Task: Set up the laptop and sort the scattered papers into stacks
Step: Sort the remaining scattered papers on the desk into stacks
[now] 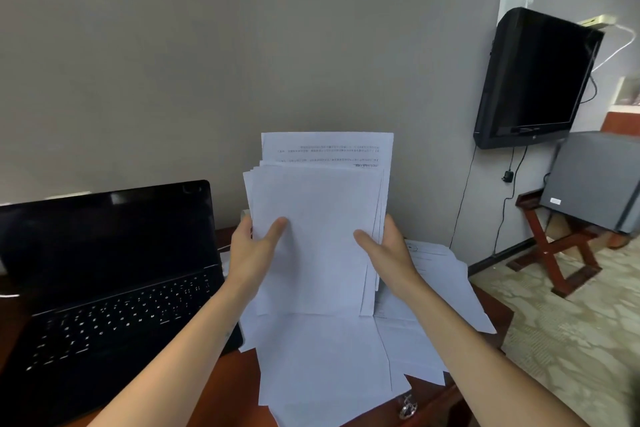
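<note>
Above the reddish-brown wooden desk (235,388): a thick sheaf of white printed paper sheets (318,204) stands upright, its lower edge seemingly down on the papers below, and both hands are on it!
Left hand (254,246): clamped on the sheaf's left edge, thumb across the front face, fingers hidden behind.
Right hand (388,246): mirror image on the right edge, thumb in front, fingers tucked out of sight behind.
Sheaf edges: ragged; one printed sheet pokes up above the rest, several fan out on the right.
Loose white sheets (325,364): spread flat on the desk beneath and right of the sheaf, overlapping, some reaching past the desk's edge.
Open black laptop (104,270): lid up, screen dark, just left of the papers; that half looks done.
Handling: light, floppy, slick sheet on sheet; likely to bow or slide apart if squeezed mid-page.
Where to hold: both long edges, low down, loose enough that the sheets can drop level when tapped on the desk.
Risk: a thin sheet could slip out, and creases set easily.
</note>
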